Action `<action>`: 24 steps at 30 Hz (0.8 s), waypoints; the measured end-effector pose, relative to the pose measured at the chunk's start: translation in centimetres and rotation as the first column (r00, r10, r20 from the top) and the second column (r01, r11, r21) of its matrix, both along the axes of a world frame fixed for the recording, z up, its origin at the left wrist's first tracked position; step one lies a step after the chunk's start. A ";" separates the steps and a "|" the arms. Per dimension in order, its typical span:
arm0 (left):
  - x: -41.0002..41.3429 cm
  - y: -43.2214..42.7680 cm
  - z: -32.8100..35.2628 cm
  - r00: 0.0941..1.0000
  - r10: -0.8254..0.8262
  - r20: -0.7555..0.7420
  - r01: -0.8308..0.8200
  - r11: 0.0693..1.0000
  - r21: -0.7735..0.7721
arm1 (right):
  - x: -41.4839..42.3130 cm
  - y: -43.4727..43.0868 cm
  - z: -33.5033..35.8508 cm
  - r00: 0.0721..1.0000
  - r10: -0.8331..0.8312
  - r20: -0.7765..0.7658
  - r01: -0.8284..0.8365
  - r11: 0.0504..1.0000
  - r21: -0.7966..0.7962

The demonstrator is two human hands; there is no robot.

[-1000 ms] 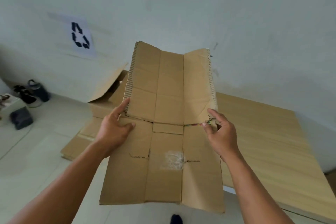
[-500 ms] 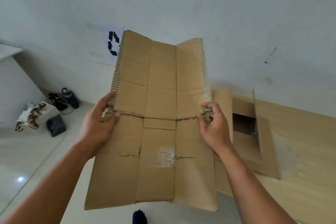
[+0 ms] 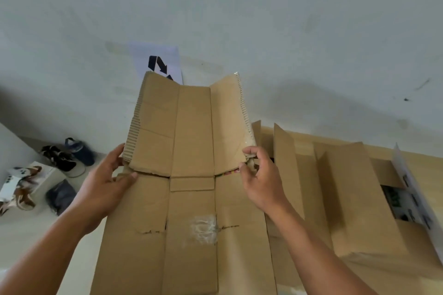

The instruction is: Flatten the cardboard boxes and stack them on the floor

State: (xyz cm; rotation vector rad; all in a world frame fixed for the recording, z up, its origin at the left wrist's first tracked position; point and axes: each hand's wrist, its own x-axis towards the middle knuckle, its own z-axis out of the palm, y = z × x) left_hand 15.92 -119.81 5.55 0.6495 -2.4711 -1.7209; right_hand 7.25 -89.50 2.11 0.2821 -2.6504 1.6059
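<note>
flattened cardboard box [image 3: 191, 175] held between both hands, left hand [image 3: 105, 184] fingers and right hand [image 3: 261, 182] fingers clamped on its side edges; long axis points away toward the wall.

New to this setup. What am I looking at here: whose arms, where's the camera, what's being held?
There is no robot here: a person wears a single wide-angle camera on the head, looking forward and down, so the two bare arms are their own. The left hand and right hand grip the side edges of an opened-out cardboard box, held up in front of them with its upper half bent upward. To the right, open cardboard boxes sit on a wooden table. On the wall behind is a recycling sign. At left, shoes and a small printed box lie on the floor.
</note>
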 end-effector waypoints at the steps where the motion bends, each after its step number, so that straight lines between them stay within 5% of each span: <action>1: -0.9 -1.7 -0.9 1.000 -0.014 0.015 0.014 1.000 0.013 | -0.5 -1.4 -0.3 1.000 -0.007 0.012 0.007 1.000 0.009; 11: -11.1 -17.7 -11.7 0.952 -0.181 0.245 0.166 0.983 0.081 | -2.0 -17.7 -5.7 0.946 -0.115 0.303 0.033 0.964 0.262; 24: -16.9 -25.0 -33.1 0.741 -0.360 0.566 0.455 0.890 -0.029 | -3.8 -26.4 -27.6 0.655 -0.428 0.623 0.218 0.896 0.387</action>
